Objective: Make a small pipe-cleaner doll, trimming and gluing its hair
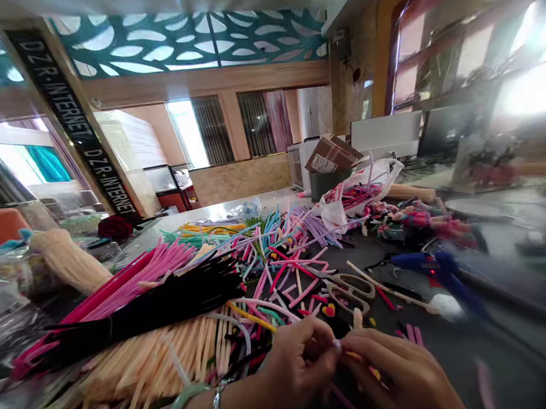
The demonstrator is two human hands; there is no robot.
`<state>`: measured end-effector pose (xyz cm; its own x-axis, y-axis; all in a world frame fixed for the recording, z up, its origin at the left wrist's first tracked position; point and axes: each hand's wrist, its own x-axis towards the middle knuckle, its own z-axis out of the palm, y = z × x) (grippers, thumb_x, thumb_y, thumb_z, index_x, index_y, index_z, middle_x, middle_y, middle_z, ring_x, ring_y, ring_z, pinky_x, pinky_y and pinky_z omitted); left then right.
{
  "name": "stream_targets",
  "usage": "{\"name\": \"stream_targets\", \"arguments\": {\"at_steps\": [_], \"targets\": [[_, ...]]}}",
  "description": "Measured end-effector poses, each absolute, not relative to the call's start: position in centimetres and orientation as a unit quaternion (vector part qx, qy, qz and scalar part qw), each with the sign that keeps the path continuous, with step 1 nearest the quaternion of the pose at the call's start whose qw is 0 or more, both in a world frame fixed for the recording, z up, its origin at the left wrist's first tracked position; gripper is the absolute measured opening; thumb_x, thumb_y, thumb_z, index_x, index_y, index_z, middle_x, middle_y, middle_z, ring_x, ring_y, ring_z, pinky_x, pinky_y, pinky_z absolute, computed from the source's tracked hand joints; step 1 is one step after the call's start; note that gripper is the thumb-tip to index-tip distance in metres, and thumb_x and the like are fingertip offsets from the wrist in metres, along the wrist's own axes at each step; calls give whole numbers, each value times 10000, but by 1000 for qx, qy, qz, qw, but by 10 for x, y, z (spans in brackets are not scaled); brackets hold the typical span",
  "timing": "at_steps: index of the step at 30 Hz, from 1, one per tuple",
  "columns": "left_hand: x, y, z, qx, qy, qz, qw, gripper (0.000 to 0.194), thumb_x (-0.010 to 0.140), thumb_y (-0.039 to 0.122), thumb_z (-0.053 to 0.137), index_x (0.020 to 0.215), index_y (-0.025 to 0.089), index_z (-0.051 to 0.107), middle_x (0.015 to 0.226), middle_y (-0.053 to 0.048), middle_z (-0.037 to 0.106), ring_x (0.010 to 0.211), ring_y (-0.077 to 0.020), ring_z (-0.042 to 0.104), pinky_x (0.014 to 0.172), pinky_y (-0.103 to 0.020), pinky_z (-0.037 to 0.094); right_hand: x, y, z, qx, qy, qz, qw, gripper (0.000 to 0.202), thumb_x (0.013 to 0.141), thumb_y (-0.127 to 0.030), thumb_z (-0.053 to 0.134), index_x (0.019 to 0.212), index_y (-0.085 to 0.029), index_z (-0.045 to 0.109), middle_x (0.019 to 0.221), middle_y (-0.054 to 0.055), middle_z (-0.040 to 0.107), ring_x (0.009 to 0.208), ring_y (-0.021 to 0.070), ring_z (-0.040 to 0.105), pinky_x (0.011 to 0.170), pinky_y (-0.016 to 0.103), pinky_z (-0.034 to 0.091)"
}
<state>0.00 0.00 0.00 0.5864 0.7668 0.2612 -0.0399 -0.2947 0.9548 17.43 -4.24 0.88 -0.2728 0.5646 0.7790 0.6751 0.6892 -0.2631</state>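
My left hand and my right hand meet low in the view, their fingertips pinched together around a small whitish bit. Its kind is too small to tell. Something yellow and red shows under the right fingers, mostly covered by them. Just beyond my hands lie scissors with beige handles, among loose pink and red pipe cleaners. A small red and yellow piece rests near the left fingers. Left of my left hand are bundles of black pipe cleaners and beige ones.
A blue glue gun with a red light lies at right, beside a stick with a white blob. Pink pipe cleaners lie behind the black bundle. Farther back are a plastic bag and a cardboard box.
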Motion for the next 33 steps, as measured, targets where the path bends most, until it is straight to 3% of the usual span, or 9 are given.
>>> {"name": "stream_targets", "arguments": {"at_steps": [7,20,33], "targets": [[-6,4,-4,734,283,377,490,186,862,338,529,828,160,490,478,60,468,367,-66,459,373,-148,302,169,-44,15,-412,-797,-44,440,248,928,-179,404,777,-223,595,681,-12,663,570,117,625,515,194,443],[-4,0,7,745,248,357,506,212,902,359,491,866,150,492,474,62,448,398,-64,459,406,-145,323,173,-46,8,-414,-809,-16,418,141,879,-129,463,859,-221,567,756,-7,654,648,132,624,602,219,461],[-5,-1,8,728,233,338,548,242,900,402,482,846,169,449,492,65,444,379,-72,466,401,-160,314,169,-48,19,-401,-803,8,440,156,843,-123,441,751,-191,547,669,26,602,546,133,567,511,223,451]]}}
